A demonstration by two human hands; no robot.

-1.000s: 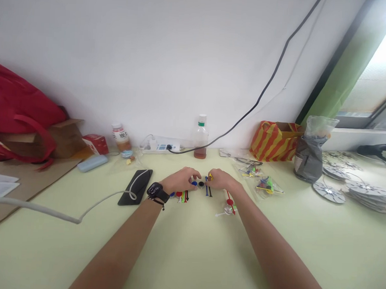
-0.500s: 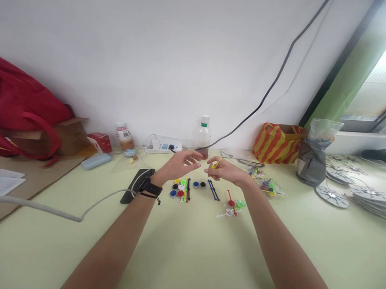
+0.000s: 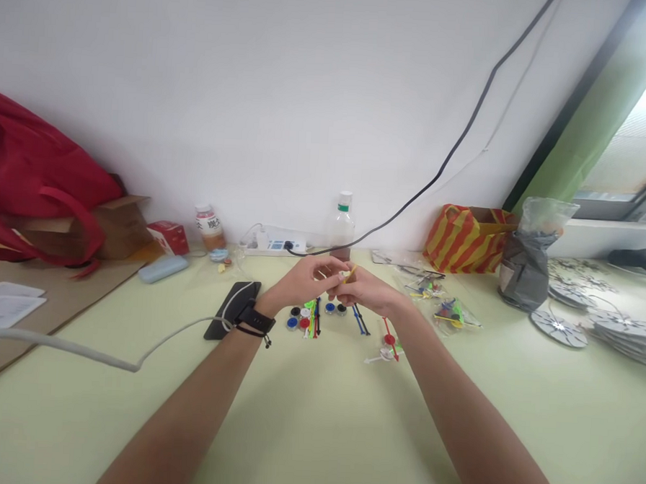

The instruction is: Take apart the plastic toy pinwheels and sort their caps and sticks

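My left hand (image 3: 304, 281) and my right hand (image 3: 364, 287) meet above the table, fingertips together around a small yellow spinner (image 3: 349, 274). Fingers of my right hand are closed on the piece. The thumb and fingers of my left hand pinch at it from the other side, and they hide part of it. Below lie blue and black round discs (image 3: 330, 309), a row of coloured plastic arrows (image 3: 313, 319) and a pair of dark blue arrows (image 3: 360, 320). Near my right forearm sits a red spinner (image 3: 389, 340) among white and green ones.
A black phone (image 3: 231, 309) with a cable lies by my left wrist. Behind are a bottle (image 3: 343, 225), a power strip (image 3: 277, 243) and a striped bag (image 3: 458, 238). Plastic bags of parts (image 3: 452, 314) and stacked grey discs (image 3: 624, 334) are on the right.
My hands have come together. My left hand has moved right and closed at the yellow spinner, which my right hand has carried slightly left.
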